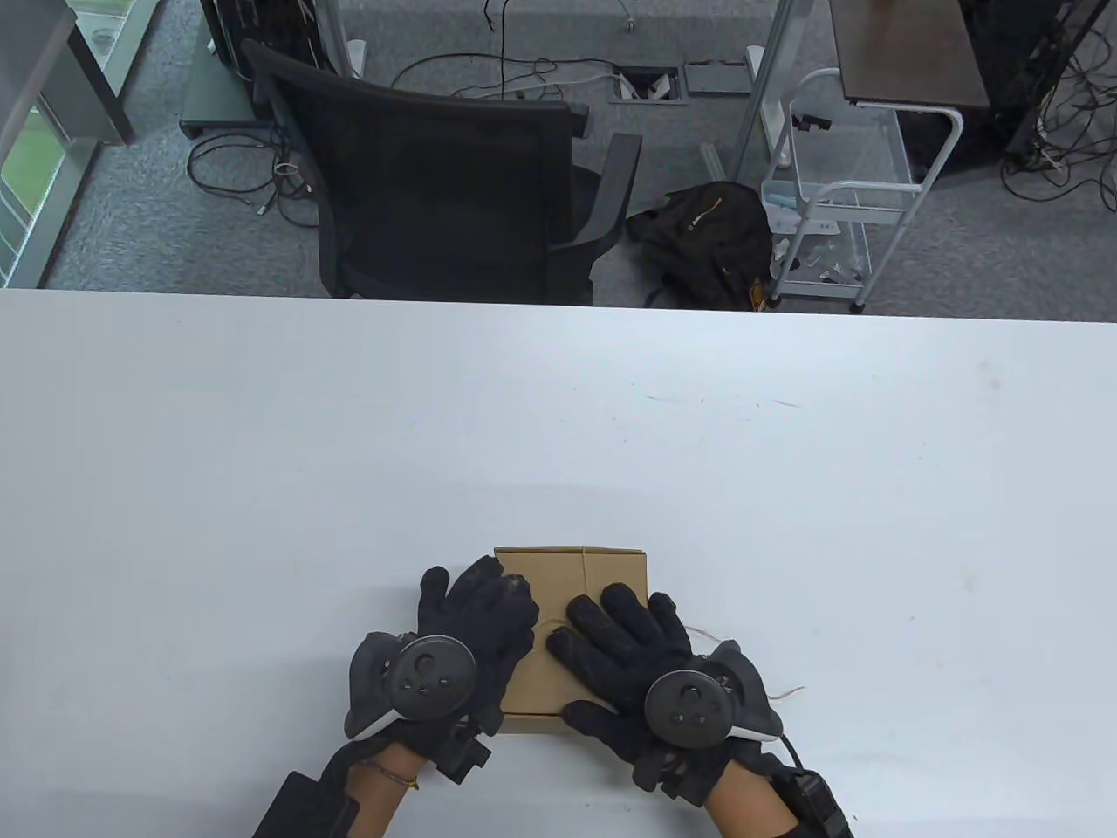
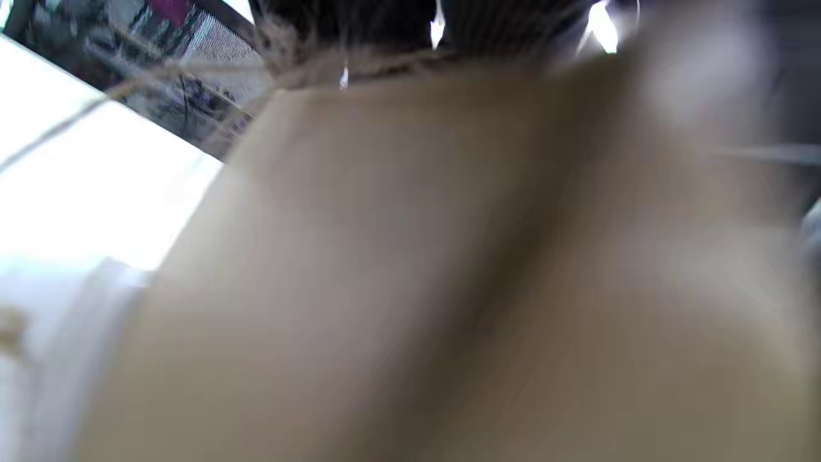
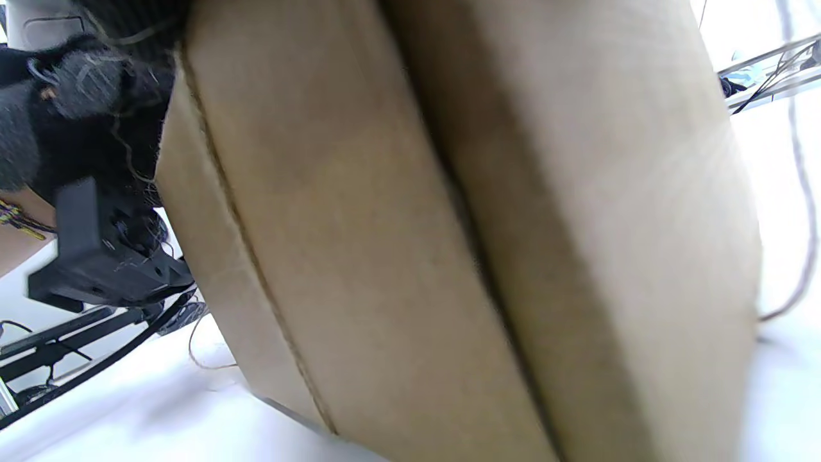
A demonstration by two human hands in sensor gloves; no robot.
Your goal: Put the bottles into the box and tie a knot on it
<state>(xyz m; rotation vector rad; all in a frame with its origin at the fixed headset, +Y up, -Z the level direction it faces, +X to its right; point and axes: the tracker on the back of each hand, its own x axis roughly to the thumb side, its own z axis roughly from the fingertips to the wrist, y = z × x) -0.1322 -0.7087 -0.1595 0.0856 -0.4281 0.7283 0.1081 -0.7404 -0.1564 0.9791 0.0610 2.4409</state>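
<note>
A closed brown cardboard box [image 1: 602, 572] lies near the table's front edge, with thin twine [image 1: 583, 566] running over its lid. No bottles show. My left hand [image 1: 484, 611] lies across the lid's left part, fingers spread. My right hand [image 1: 611, 633] lies on the lid's right part, its thumb at the near edge. In the left wrist view the box [image 2: 410, 269] fills the blurred frame, and twine [image 2: 288, 67] crosses its top edge by my fingertips [image 2: 346, 19]. The right wrist view shows the box [image 3: 397, 244] wrapped by twine [image 3: 256, 269], with my left glove [image 3: 64, 122] beside it.
Loose twine ends [image 1: 785, 694] trail over the white table [image 1: 262, 480] right of my right hand. Beyond the table's far edge stand a black office chair [image 1: 436, 175], a dark bag [image 1: 707, 244] and a white wire cart [image 1: 838, 192].
</note>
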